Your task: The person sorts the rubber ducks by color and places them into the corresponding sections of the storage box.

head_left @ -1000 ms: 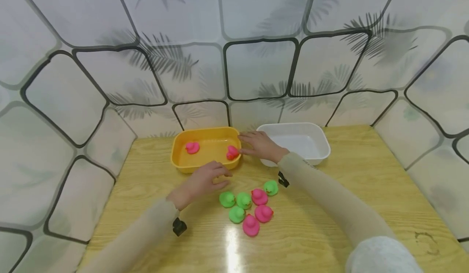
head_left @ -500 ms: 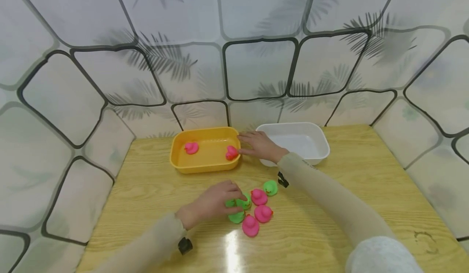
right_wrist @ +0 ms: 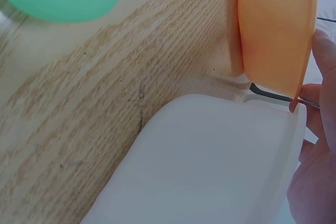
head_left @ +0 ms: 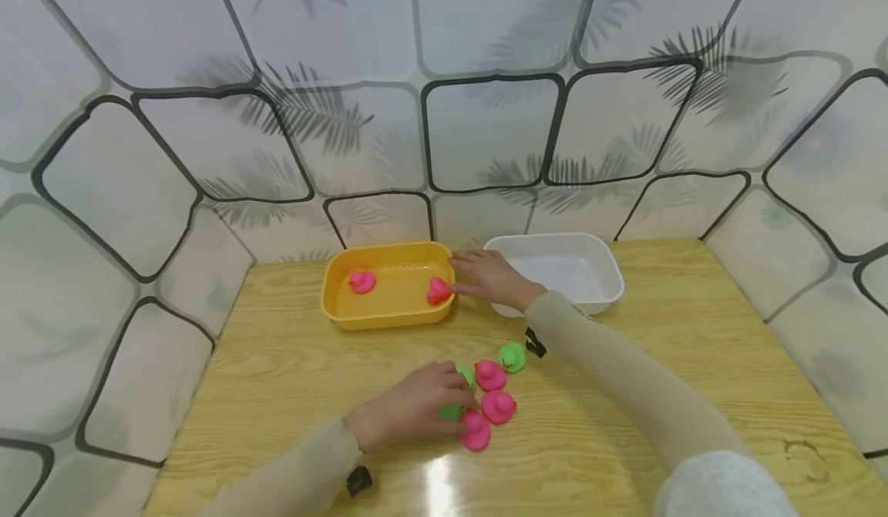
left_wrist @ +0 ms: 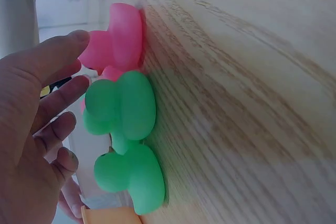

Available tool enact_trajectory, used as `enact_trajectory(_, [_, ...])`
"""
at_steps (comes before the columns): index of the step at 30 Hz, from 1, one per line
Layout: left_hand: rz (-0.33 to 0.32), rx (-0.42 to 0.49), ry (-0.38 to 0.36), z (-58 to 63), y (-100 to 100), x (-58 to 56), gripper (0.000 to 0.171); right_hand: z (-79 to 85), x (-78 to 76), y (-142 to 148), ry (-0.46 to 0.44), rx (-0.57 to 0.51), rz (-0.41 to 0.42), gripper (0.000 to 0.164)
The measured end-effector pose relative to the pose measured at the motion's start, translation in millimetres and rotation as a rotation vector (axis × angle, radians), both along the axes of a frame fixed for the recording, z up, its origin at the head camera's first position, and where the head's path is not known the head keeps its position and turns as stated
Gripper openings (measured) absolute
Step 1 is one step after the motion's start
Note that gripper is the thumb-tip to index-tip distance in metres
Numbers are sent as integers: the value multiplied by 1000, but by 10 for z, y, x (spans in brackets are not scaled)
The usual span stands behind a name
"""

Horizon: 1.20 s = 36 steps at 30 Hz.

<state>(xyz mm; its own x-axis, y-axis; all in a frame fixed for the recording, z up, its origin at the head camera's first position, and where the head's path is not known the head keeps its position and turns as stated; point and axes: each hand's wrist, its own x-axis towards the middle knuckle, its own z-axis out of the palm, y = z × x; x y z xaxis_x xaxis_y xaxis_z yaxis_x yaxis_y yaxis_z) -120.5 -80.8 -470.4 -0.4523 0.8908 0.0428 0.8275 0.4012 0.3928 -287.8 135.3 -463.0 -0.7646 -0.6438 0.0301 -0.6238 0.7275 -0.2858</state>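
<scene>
My left hand (head_left: pixel 423 405) reaches over the rubber ducks mid-table, fingers loosely bent and palm facing them. In the left wrist view its thumb tip is right at a pink duck (left_wrist: pixel 128 35), while green ducks (left_wrist: pixel 139 103) stand just past the other fingertips. Seen from the head, this hand partly covers the green ducks (head_left: pixel 451 411). My right hand (head_left: pixel 496 276) lies with extended fingers at the right rim of a yellow tub (head_left: pixel 391 301). Inside that tub are two pink ducks (head_left: pixel 362 282), one close beside the right thumb.
A white tub (head_left: pixel 565 266) stands under and behind the right wrist. More pink ducks (head_left: pixel 498 407) and a green duck (head_left: pixel 512 357) lie right of the left hand. A patterned wall (head_left: pixel 492 132) backs the wooden table (head_left: pixel 624 424).
My left hand has moved from near the yellow tub's front toward me and right, over the green ducks to the nearest pink one. The right hand has stayed at the tub's rim.
</scene>
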Motion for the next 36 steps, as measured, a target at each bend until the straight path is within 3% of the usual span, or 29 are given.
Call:
enact_trajectory(14, [-5,-65,80,-48,50,66,26,-27,24,-14,-12,-11,-1,66])
enact_trajectory(21, [-3,-58,77,-36,70,68,25,-22,31,-22,-11,-18,1,65])
enact_trajectory(28, [-2,36,55,63,35,-11,25,-37,10,-6,4,-19,3,65])
enact_trajectory(36, [31,45,101,248,-123,-193,23,-17,-6,14,0,-6,-2,66])
